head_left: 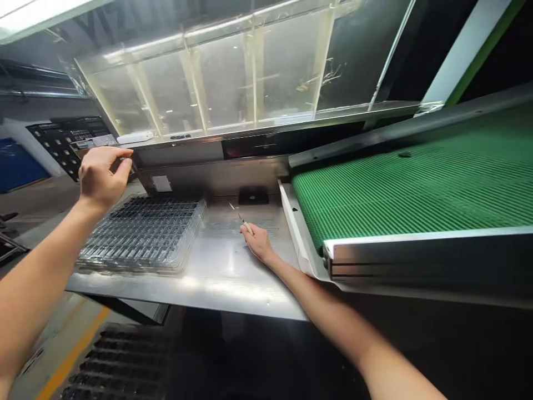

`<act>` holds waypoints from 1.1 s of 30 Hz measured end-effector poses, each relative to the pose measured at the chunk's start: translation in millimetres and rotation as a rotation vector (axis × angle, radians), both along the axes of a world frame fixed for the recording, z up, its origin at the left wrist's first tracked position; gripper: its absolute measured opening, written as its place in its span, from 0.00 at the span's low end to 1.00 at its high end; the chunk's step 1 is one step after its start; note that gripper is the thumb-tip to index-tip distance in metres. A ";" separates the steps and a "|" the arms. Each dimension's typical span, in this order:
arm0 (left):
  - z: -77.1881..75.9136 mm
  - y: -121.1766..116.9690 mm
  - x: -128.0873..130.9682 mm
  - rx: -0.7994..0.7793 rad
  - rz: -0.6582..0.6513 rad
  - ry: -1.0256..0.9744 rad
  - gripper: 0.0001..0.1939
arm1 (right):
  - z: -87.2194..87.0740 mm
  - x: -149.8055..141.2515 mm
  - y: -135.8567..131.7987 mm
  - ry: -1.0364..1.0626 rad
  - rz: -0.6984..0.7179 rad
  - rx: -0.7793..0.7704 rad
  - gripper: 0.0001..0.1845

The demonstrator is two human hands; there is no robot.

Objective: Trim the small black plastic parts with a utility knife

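My left hand [101, 175] is raised above the far left corner of a stack of clear plastic trays [144, 234], fingers curled together in a pinch; I cannot make out what is between them. My right hand [257, 242] rests on the steel table [225, 272] with its fingers closed on a thin pen-like tool [245, 223] whose tip points away from me. The trays hold rows of small compartments and lie to the left of the right hand.
A green ribbed conveyor belt [416, 183] with a metal frame runs along the right. A steel back panel and a small black block [253, 196] stand behind the table, under a clear cover [233, 83]. Dark trays [116, 361] lie on the floor below left.
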State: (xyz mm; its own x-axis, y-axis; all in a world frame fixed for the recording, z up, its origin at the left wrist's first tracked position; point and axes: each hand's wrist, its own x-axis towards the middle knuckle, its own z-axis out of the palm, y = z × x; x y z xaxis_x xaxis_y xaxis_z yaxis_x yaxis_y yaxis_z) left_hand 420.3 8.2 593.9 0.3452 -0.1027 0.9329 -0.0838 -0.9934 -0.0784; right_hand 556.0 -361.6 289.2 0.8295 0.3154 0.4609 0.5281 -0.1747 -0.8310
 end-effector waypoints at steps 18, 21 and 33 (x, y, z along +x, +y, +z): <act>-13.7 -159.9 -47.2 0.494 -0.209 0.145 0.15 | 8.1 -0.9 -3.2 0.007 0.022 0.069 0.33; -66.8 -158.8 -57.2 0.347 -0.313 0.129 0.16 | 5.5 1.4 -4.7 0.016 0.020 0.064 0.34; -322.1 -205.0 -199.0 -0.357 -0.445 0.377 0.18 | -6.7 13.3 -11.7 0.006 -0.039 0.019 0.43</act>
State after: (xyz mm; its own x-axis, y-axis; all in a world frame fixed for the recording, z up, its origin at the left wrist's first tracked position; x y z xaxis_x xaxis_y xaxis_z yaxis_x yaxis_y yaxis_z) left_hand 221.3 -196.8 271.8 0.6496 -0.0181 0.7601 -0.4472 -0.8176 0.3627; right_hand 569.3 -373.3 282.5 0.8437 0.2738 0.4617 0.5165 -0.1798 -0.8372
